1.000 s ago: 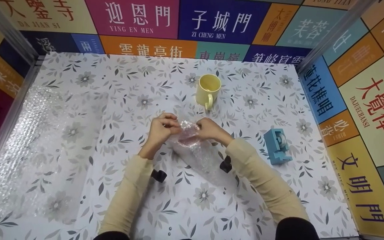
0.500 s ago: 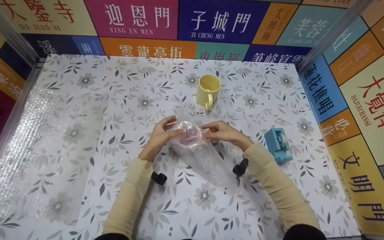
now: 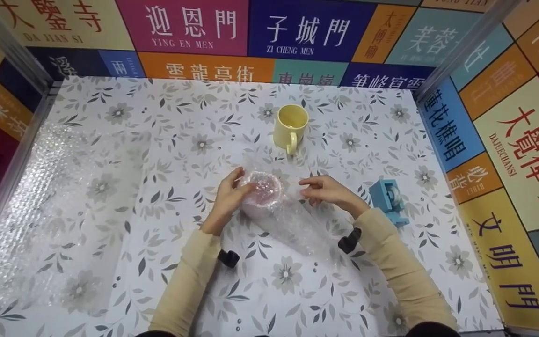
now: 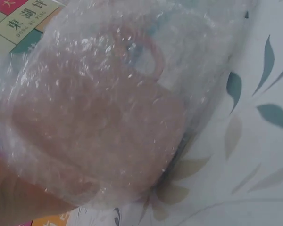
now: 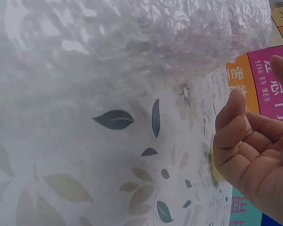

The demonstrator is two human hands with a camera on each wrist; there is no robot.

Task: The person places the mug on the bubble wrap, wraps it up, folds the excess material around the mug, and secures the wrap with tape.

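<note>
A pink mug [image 4: 99, 117] stands wrapped in clear bubble wrap [image 3: 293, 224]; its handle shows through the plastic in the left wrist view. My left hand [image 3: 229, 196] grips the wrapped mug from the left, thumb at the rim and fingers along the outer side. The wrap trails off toward the lower right. On the other side, my right hand [image 3: 328, 192] is apart from the wrap, fingers loosely bent and nothing in them. The right wrist view shows that hand [image 5: 259, 150] beside the bubble wrap, with a gap between.
Behind the wrapped mug stands a yellow mug [image 3: 291, 126], handle toward me. A blue tape dispenser [image 3: 388, 199] sits at the right, near my right forearm. Another sheet of bubble wrap [image 3: 59, 210] lies flat on the left of the flowered table. Printed panels [image 3: 194, 28] wall the sides and back.
My right hand has let go of the wrap at the mug's rim and drawn away to the right. The left hand keeps its hold, its thumb now at the rim.
</note>
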